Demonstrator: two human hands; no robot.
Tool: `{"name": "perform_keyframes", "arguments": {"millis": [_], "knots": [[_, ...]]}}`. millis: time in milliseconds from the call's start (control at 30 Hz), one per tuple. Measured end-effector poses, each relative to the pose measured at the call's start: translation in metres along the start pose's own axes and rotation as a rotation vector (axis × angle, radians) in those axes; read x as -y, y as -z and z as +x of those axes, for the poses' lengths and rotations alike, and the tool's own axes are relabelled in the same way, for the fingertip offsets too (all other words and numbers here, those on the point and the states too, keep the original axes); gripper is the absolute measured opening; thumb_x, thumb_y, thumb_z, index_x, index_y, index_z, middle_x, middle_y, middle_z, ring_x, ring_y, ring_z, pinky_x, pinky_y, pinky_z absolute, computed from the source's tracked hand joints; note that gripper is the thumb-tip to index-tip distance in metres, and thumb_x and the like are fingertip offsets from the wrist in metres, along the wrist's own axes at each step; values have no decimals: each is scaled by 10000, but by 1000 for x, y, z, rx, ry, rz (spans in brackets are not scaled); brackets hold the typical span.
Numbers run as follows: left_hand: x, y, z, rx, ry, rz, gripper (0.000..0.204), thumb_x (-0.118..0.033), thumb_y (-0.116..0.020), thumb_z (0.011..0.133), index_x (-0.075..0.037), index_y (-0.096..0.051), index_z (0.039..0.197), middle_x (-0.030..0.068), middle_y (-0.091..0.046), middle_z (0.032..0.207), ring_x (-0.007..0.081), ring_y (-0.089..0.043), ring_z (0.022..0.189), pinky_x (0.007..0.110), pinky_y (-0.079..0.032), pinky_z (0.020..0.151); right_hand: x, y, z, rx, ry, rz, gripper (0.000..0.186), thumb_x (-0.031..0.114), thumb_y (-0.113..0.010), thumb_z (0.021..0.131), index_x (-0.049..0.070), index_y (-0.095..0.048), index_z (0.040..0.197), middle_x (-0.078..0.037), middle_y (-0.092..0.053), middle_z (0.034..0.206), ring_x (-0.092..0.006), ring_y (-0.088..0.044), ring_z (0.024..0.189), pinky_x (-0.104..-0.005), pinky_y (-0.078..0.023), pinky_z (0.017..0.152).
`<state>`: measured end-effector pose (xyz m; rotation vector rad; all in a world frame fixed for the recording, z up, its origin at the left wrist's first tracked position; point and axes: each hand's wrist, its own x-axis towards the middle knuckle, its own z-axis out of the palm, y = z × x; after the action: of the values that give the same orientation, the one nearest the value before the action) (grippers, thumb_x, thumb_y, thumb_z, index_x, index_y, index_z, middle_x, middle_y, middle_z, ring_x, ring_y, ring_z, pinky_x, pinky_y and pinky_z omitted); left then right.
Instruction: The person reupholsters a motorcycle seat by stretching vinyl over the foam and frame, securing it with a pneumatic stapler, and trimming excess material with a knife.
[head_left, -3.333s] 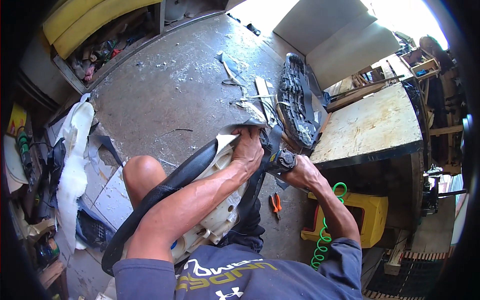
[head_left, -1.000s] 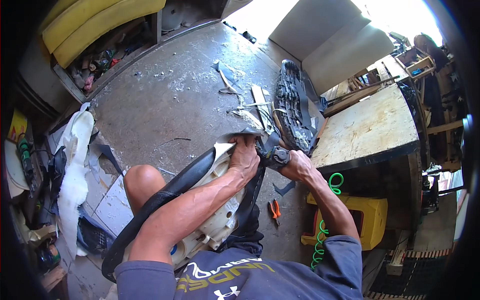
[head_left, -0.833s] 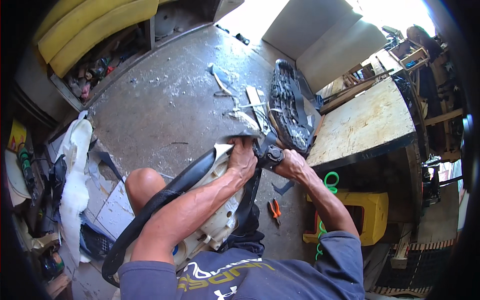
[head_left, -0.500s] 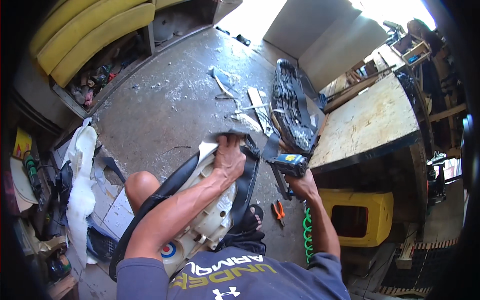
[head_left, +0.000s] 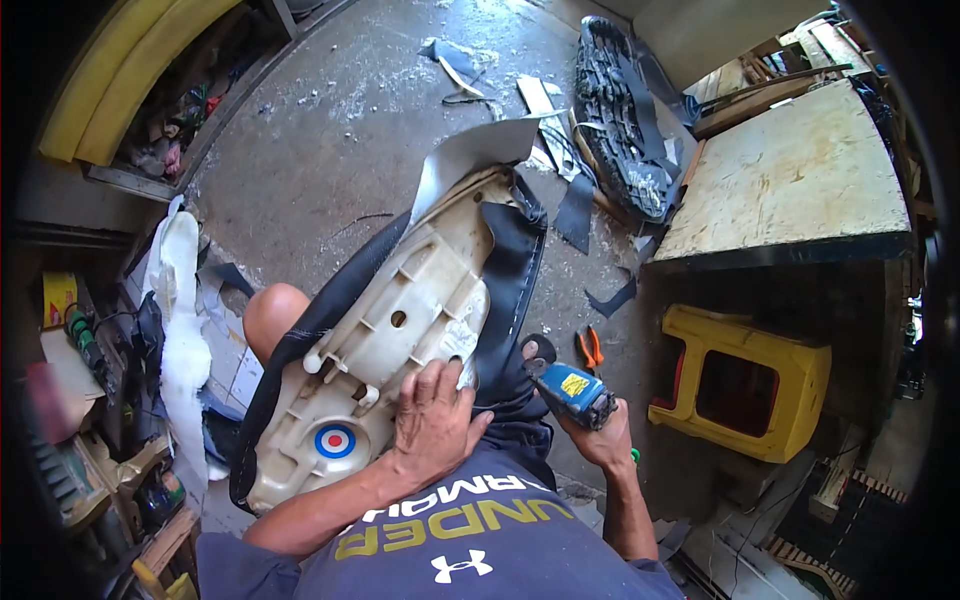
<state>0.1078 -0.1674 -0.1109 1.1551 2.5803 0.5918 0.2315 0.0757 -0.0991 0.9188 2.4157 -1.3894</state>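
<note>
A cream plastic motorcycle seat base lies underside up across my lap, with a round red, white and blue sticker on it. Black vinyl cover wraps its edges, hanging loose along the right side. At the front end a grey-white flap of the cover sticks up. My left hand rests on the near right part of the base, fingers stretched out and holding nothing. In my right hand is a blue staple gun, gripped by its handle to the right of the seat, apart from it.
Orange-handled pliers lie on the floor at the right. Beyond them are a yellow box-like shell and a worn wooden table. A black seat and scraps lie ahead. A white foam piece stands at the left.
My left hand has let go of the cover at the front end and drawn back to the near part of the base. The staple gun has moved nearer to my body.
</note>
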Motion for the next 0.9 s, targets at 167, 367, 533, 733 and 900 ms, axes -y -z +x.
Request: {"name": "perform_keyframes", "arguments": {"millis": [167, 367, 533, 733, 900], "knots": [[7, -11, 17, 77, -72, 26, 265, -257, -769, 862, -69, -757, 1048, 89, -623, 1270, 289, -428, 1421, 541, -211, 1114, 10, -7, -21, 119, -40, 39, 220, 120, -836, 764, -44, -735, 870, -167, -760, 766, -183, -766, 725, -362, -578, 676], [31, -3, 44, 151, -286, 43, 107, -198, -716, 808, -125, -795, 815, -35, -684, 1008, 211, -564, 1254, 502, -341, 970, 44, -18, -30, 268, 22, -20, 258, 126, -846, 773, -15, -748, 965, -207, -764, 848, -336, -787, 813, -392, -607, 707], [44, 11, 58, 286, -345, 41, 92, -222, -720, 732, -165, -793, 725, -34, -691, 940, 198, -600, 1175, 464, -379, 936, 51, -35, -33, 300, 48, -67, 309, 128, -821, 781, 1, -746, 1053, -217, -763, 886, -399, -762, 848, -426, -618, 735], [51, 5, 64, 285, -372, 21, 116, -233, -722, 743, -152, -805, 741, -35, -711, 926, 191, -611, 1132, 453, -393, 940, 71, -51, -30, 280, 87, -339, 304, 237, -805, 798, 68, -738, 1042, -223, -743, 826, -444, -731, 823, -503, -600, 734], [49, -2, 57, 265, -392, 57, 130, -242, -724, 752, -148, -813, 752, -37, -721, 950, 207, -606, 1120, 449, -398, 942, 95, -61, -21, 344, -38, -546, 320, 267, -794, 775, 67, -723, 1014, -246, -735, 831, -458, -724, 818, -546, -584, 767]]}}
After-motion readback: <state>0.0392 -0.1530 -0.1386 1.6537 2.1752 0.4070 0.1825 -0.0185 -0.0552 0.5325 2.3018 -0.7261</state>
